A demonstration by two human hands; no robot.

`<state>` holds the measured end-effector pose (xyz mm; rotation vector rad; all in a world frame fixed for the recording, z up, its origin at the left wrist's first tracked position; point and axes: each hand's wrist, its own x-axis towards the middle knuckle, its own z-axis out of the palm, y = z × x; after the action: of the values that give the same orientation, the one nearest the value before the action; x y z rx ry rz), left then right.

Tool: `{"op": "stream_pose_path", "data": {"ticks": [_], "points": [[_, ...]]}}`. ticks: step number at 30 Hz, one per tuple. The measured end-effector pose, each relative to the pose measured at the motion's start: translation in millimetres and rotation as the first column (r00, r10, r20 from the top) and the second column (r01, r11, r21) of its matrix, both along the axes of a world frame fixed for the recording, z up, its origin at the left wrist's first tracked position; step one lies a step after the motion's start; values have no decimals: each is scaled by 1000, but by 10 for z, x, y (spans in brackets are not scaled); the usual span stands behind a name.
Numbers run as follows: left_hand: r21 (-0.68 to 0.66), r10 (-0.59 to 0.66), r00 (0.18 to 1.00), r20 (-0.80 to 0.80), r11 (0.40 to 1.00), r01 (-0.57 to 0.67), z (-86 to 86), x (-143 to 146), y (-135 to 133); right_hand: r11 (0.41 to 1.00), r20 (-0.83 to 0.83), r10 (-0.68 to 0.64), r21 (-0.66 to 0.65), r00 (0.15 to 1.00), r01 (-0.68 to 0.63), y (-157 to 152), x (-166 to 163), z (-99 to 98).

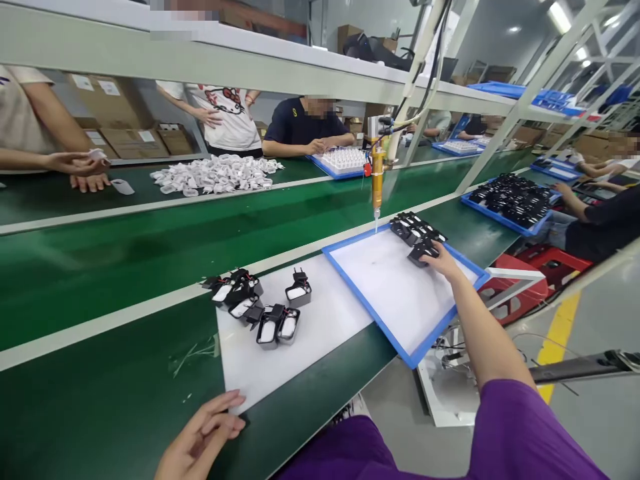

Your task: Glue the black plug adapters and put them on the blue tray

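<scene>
My right hand (443,261) reaches out over a blue-rimmed white tray (400,293) and grips a small black part (423,252) at the tray's far corner, beside a row of like black parts (415,229). My left hand (203,433) rests near the table's front edge, fingers stretched out and holding nothing, its tips touching the corner of a white sheet (295,333). On that sheet lie several black-and-white parts (260,307). A yellow dispensing nozzle (377,183) hangs over the tray's far edge.
A green conveyor belt (125,260) runs behind the sheet. Across it, other people sit at work with a heap of white parts (215,175) and blue trays (343,162). To the right, a person sits by a tray of black parts (513,199). Red stools (545,263) stand below.
</scene>
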<state>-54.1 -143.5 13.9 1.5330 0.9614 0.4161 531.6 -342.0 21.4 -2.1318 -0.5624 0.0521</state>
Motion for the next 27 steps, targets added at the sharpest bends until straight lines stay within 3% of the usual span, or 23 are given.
{"op": "stream_pose_path", "data": {"ticks": [4,13,17,19,21,24,27], "points": [[35,6,1000,-16,999,-5,2,-12,-7,1000,27,9,-22,1000,-8,5,292,-75],[38,-17,999,51,999,15,115,50,-214,999,261,30,-42,965,-20,-199,459,-253],[26,-22,998,51,999,21,147,50,-269,989,282,-111,-64,953,134,-203,411,-243],[49,-33,999,21,998,32,178,55,-294,970,320,-188,-89,929,227,-173,228,-91],[138,-37,998,-51,990,44,228,90,-300,971,387,-157,-108,909,214,-103,-114,143],[340,0,985,-175,939,61,313,226,-244,983,376,129,-174,918,-67,79,-938,473],[423,-10,981,-192,902,92,334,433,-114,912,275,410,-121,870,-392,313,-1951,540]]}}
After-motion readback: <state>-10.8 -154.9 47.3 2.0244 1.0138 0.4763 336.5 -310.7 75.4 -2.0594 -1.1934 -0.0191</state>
